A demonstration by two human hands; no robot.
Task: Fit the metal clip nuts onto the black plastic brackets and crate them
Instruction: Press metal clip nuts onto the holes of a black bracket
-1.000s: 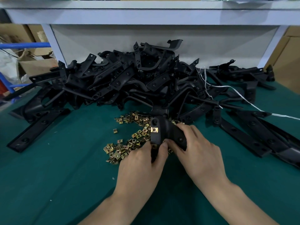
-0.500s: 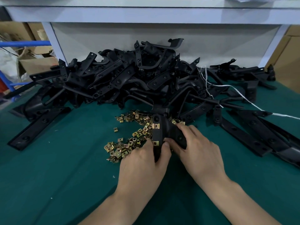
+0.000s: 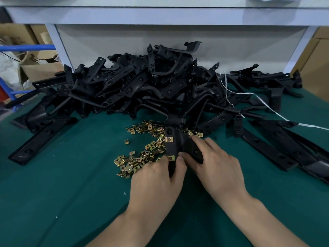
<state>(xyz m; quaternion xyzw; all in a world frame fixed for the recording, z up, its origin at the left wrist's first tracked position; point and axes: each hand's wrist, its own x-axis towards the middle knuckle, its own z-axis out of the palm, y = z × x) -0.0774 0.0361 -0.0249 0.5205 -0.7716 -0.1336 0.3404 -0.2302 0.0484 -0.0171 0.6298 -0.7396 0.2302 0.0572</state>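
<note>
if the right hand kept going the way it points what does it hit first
Likely the loose clip nuts just beyond the right hand, then the bracket pile; depth is unclear.

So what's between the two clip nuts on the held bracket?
Just bare black plastic of the bracket, between the upper clip nut and lower clip nut; head view.

No text, label, brand, number or sign can be read anywhere in view. The cardboard boxes (image 3: 41, 69) left of the bracket pile (image 3: 142, 86) and the carton (image 3: 319, 56) right of it show only plain brown faces, with any print too blurred to make out. The bracket (image 3: 171, 148) just in front of the pile and the brass clip nuts (image 3: 169, 139) on it carry no stamp or moulded mark that is legible.
</note>
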